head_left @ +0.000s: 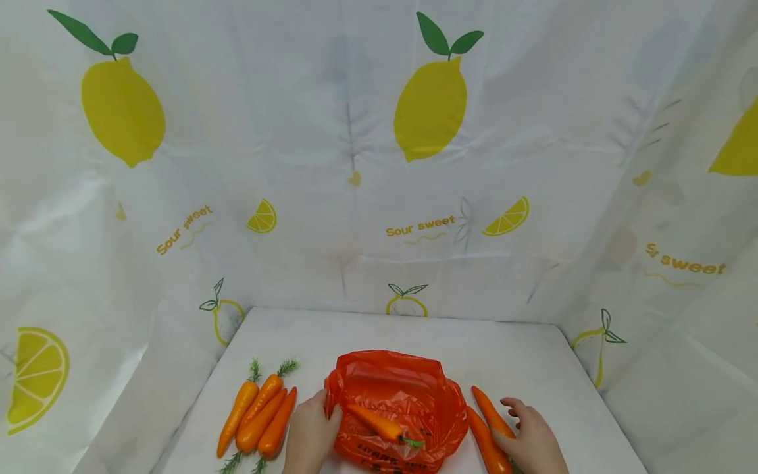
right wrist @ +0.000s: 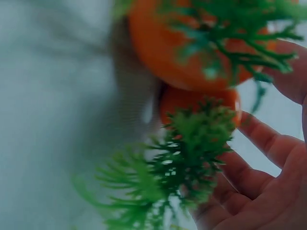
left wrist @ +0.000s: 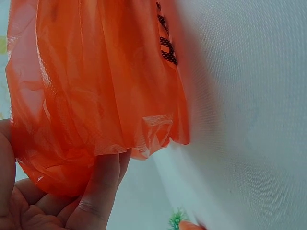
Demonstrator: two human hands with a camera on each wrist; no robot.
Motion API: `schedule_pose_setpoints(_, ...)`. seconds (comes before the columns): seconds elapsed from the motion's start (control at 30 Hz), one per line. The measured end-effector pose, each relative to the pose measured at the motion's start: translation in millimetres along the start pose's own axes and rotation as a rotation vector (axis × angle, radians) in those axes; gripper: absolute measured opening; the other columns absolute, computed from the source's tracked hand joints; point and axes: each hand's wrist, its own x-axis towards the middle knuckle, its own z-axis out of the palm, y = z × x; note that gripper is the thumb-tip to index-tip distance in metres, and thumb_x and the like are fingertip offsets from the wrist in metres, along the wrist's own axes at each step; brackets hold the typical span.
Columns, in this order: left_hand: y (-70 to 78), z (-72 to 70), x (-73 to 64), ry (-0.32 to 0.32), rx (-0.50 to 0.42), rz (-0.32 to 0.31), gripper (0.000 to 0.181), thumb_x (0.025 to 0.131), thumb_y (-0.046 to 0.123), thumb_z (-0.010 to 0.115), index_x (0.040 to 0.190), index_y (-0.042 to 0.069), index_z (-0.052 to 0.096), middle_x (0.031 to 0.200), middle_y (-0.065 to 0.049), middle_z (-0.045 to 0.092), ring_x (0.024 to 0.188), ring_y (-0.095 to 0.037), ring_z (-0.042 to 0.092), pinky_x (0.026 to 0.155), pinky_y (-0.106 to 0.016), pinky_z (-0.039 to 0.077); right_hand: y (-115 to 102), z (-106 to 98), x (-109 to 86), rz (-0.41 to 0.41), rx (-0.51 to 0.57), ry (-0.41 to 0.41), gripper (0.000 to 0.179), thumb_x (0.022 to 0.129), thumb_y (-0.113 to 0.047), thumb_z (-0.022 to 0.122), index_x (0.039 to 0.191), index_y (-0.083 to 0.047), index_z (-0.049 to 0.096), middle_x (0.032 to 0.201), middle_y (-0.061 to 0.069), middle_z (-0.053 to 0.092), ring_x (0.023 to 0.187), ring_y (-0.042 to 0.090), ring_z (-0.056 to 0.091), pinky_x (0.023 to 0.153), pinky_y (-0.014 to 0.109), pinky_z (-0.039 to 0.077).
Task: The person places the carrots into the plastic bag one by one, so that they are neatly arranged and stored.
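Observation:
A red plastic bag stands with its mouth spread at the front middle of the table, one carrot lying inside. My left hand holds the bag's left rim; in the left wrist view its fingers are under the folded red plastic. On the right, two carrots lie side by side. My right hand is at the right-hand carrot, thumb against it and fingers loosely bent. The right wrist view shows green tops in front of both carrots, partly hiding the contact.
Left of the bag lies a group of several carrots with green tops, close to my left hand. The white table is enclosed at the back and sides by a lemon-print sheet.

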Motion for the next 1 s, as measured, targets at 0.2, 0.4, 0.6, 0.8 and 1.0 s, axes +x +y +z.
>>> schedule_pose_setpoints(0.2, 2.5, -2.3, -1.1, -0.008, -0.011, 0.003, 0.036, 0.092, 0.026, 0.079, 0.122, 0.006, 0.073, 0.079, 0.001, 0.069, 0.068, -0.014, 0.059, 0.076, -0.040, 0.065, 8.3, 8.4, 1.5, 0.014, 0.013, -0.033, 0.079, 0.080, -0.025, 0.090, 0.143, 0.003, 0.052, 0.124, 0.027, 0.061, 0.085, 0.026, 0.058, 0.078, 0.043, 0.065)
schedule_pose_setpoints(0.4, 1.9, -1.9, -1.2, 0.002, 0.003, 0.004, 0.042, 0.092, 0.027, 0.080, 0.126, 0.004, 0.073, 0.095, -0.005, 0.077, 0.075, -0.014, 0.065, 0.087, -0.049, 0.064, 7.6, 10.6, 2.5, 0.035, 0.051, -0.051, 0.074, 0.078, -0.015, 0.088, 0.140, 0.004, 0.053, 0.116, 0.023, 0.062, 0.082, 0.024, 0.057, 0.077, 0.041, 0.065)
schedule_pose_setpoints(0.6, 0.9, 0.1, -1.7, 0.004, 0.005, 0.008, 0.040, 0.092, 0.028, 0.080, 0.124, 0.005, 0.073, 0.091, -0.003, 0.076, 0.072, -0.013, 0.062, 0.085, -0.048, 0.064, 7.6, 11.2, -1.2, 0.042, 0.076, -0.072, 0.068, 0.078, -0.009, 0.086, 0.136, 0.004, 0.054, 0.106, 0.019, 0.058, 0.081, 0.025, 0.055, 0.072, 0.034, 0.062)
schedule_pose_setpoints(0.8, 0.4, 1.0, -1.7, 0.005, 0.009, 0.016, 0.038, 0.092, 0.028, 0.080, 0.122, 0.005, 0.074, 0.089, -0.002, 0.075, 0.072, -0.014, 0.062, 0.087, -0.049, 0.064, 7.5, 10.5, 2.0, 0.032, 0.048, -0.070, 0.066, 0.077, -0.011, 0.087, 0.132, 0.003, 0.055, 0.101, 0.015, 0.059, 0.080, 0.024, 0.054, 0.070, 0.031, 0.059)
schedule_pose_setpoints(1.0, 0.0, 0.8, -1.1, 0.011, 0.010, 0.033, 0.036, 0.091, 0.028, 0.080, 0.119, 0.006, 0.074, 0.087, -0.001, 0.073, 0.072, -0.014, 0.061, 0.087, -0.050, 0.064, 7.9, 8.6, 6.0, -0.006, -0.033, -0.042, 0.065, 0.075, -0.020, 0.088, 0.127, 0.001, 0.057, 0.094, 0.012, 0.060, 0.078, 0.024, 0.053, 0.070, 0.033, 0.057)
